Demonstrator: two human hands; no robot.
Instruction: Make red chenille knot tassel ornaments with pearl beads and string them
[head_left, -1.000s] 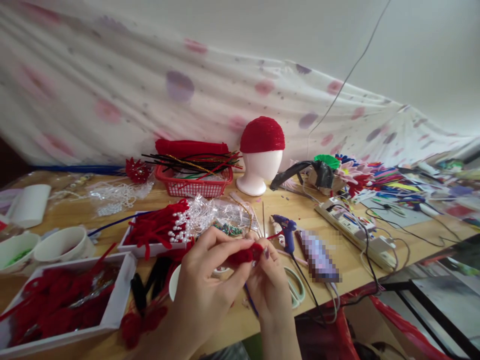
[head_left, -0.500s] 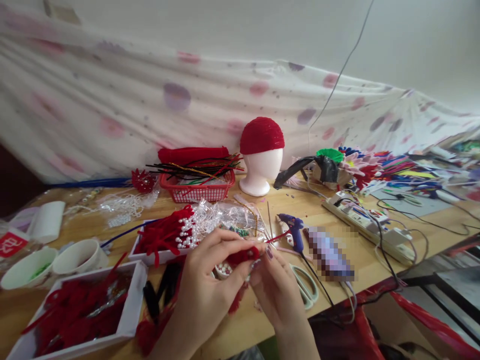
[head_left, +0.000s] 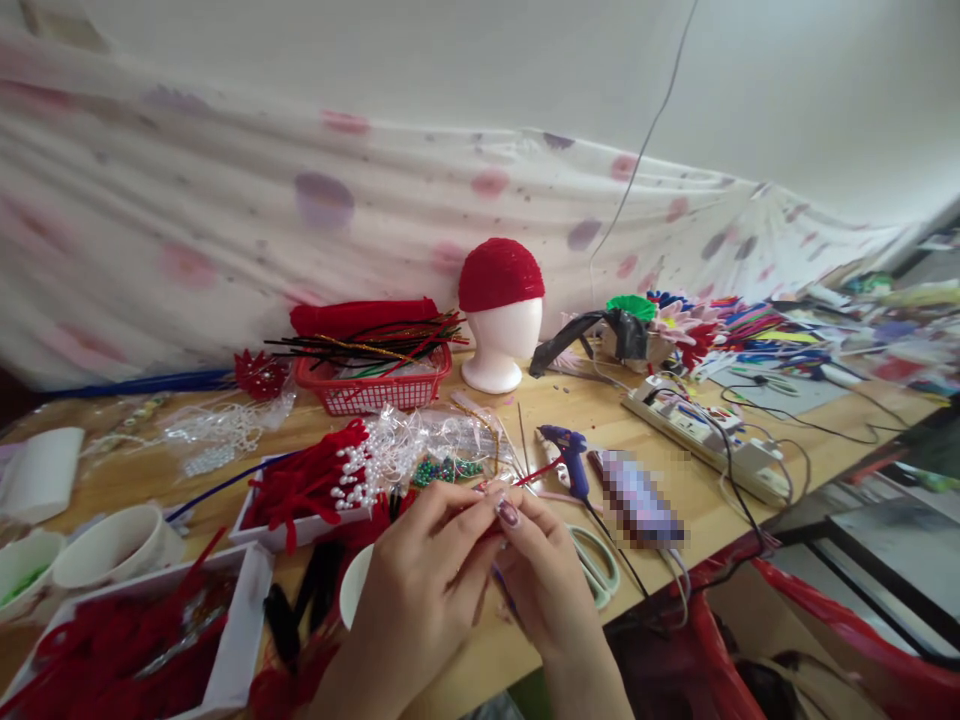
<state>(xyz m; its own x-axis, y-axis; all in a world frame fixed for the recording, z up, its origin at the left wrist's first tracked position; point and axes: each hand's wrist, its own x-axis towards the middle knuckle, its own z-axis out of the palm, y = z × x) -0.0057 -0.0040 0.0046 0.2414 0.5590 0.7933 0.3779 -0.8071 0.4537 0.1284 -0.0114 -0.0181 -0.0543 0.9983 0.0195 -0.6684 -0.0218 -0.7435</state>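
Observation:
My left hand [head_left: 431,560] and my right hand [head_left: 546,565] meet at the fingertips above the table's front part. Both are closed on a small red chenille piece, now almost wholly covered by the fingers. A thin red stem [head_left: 538,474] shows just beyond the fingertips; I cannot tell whether it belongs to the held piece. Partly behind my left hand stands a white bowl [head_left: 355,588]. Green-handled scissors [head_left: 602,570] lie right of my right hand, and a blue glue gun [head_left: 571,460] lies farther back.
White boxes with red chenille pieces [head_left: 142,640] and pearl-tipped red stems [head_left: 311,475] stand left. Behind are a red basket [head_left: 375,393] and a white foam head [head_left: 504,345] in a red cap. A power strip [head_left: 705,440] with cords lies right. Bowls [head_left: 120,545] stand at left.
The view has turned slightly right, so the surroundings sit farther left. My fingers have closed over the red piece, which showed between them before. The white bowl behind my left hand is more exposed.

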